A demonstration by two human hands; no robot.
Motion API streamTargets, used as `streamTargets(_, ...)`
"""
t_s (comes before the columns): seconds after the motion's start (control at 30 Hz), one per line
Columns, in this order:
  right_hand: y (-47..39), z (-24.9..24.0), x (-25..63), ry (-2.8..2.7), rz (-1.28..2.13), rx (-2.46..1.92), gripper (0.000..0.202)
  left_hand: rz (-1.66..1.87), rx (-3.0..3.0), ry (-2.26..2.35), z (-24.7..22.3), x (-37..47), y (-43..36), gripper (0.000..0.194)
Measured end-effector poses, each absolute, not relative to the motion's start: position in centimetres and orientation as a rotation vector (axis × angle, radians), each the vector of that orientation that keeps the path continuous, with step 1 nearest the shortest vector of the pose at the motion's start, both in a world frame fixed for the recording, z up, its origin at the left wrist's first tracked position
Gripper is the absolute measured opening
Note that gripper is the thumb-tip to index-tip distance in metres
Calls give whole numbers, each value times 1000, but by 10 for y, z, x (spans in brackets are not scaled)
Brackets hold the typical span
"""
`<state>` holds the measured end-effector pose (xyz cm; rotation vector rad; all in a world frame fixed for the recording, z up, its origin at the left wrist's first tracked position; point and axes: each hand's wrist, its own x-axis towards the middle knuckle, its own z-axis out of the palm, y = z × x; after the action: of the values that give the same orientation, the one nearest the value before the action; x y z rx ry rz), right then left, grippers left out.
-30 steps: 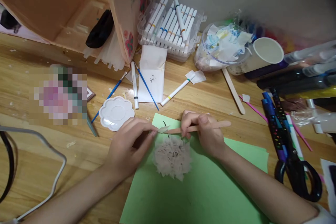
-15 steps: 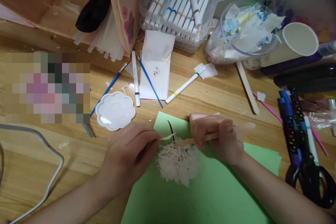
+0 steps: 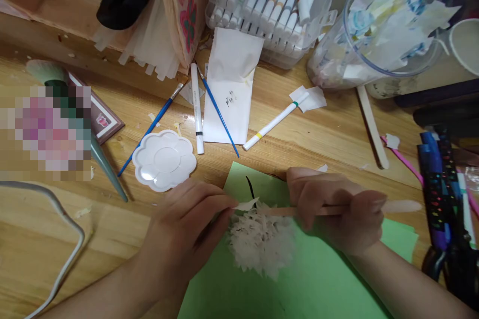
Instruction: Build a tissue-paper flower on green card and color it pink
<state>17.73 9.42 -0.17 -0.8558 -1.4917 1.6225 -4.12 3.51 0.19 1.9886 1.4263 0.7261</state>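
Observation:
A fluffy cluster of white paper pieces [image 3: 262,246] sits on a green sheet of paper [image 3: 322,279] in front of me. Pinched between the thumb and fingers of my left hand [image 3: 183,224] is a small pale paper scrap [image 3: 247,205], held over the cluster's upper left edge. My right hand [image 3: 337,209] grips a thin wooden stick [image 3: 402,206] lying nearly level. The stick's left tip meets the top of the cluster, close to the scrap; whether it touches the scrap I cannot tell. Above the cluster a curved black line [image 3: 250,187] marks the green paper.
Beyond the sheet lie a flower-shaped white palette [image 3: 166,157], a blue paintbrush [image 3: 160,113], a white marker [image 3: 196,109] and a white paper strip [image 3: 228,119]. At the back stand a marker box [image 3: 269,5] and a clear tub of paper scraps [image 3: 389,35]. Scissors [image 3: 434,261] lie right.
My right hand has shifted right, and the stick now lies flatter. The left hand keeps its pinch on the scrap. The camera's view has also moved slightly.

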Motion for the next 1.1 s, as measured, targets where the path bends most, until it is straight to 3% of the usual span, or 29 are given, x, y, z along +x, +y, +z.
streamTargets(0.57,95,-4,178,-1345,1602,-849,67,907,1935,1456,5,-39,38,14)
streamTargets(0.77,77,13,187,-1578,1538,-899,65,981,1922,1475,5,-38,40,8)
streamTargets(1.1,56,28,191,-2085,1138,-649,47,978,1980,1463,6,-38,38,6)
